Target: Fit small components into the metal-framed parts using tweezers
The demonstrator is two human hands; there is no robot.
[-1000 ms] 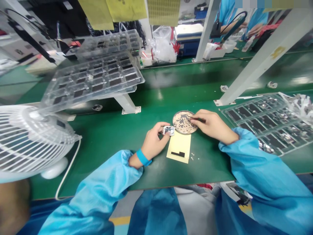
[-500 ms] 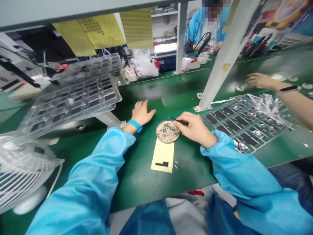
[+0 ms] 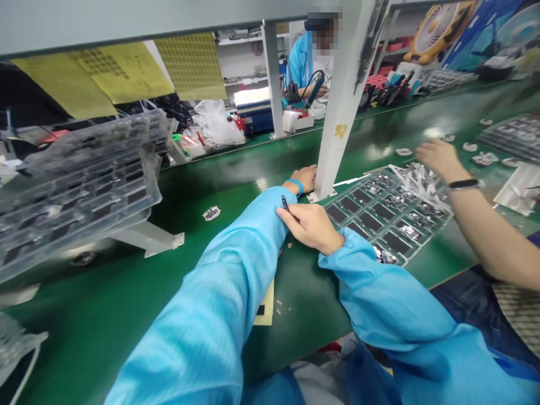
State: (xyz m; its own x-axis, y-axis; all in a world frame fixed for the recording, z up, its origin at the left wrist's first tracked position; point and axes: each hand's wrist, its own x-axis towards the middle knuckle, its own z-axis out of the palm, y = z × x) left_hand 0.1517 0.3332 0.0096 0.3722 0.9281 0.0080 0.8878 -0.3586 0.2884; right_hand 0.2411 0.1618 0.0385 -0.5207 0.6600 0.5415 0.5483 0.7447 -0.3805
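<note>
My left hand (image 3: 305, 179), with a blue wristband, reaches forward to the foot of the white post (image 3: 333, 140); its fingers are partly hidden behind the post. My right hand (image 3: 311, 226) grips dark tweezers (image 3: 285, 203) and hovers over the left sleeve. The round dish of small parts is almost wholly covered by that sleeve. A yellow paper slip (image 3: 268, 308) with a black mark pokes out under the left forearm. Tiny pale bits (image 3: 279, 307) lie beside it. A small metal-and-white part (image 3: 211, 212) rests on the green table (image 3: 169, 292) to the left.
Clear trays (image 3: 80, 185) are stacked on a raised stand at the left. At the right lies a tray with dark rectangles (image 3: 371, 220) and white strips. A person's hand (image 3: 439, 159) is beside it. Another person (image 3: 301, 62) sits behind the shelf. A fan edge (image 3: 17, 343) shows lower left.
My left hand has moved right and forward to the post, its sleeve now over the dish. The view has swung right. The small part at left has come into sight. The tweezers now point more upward.
</note>
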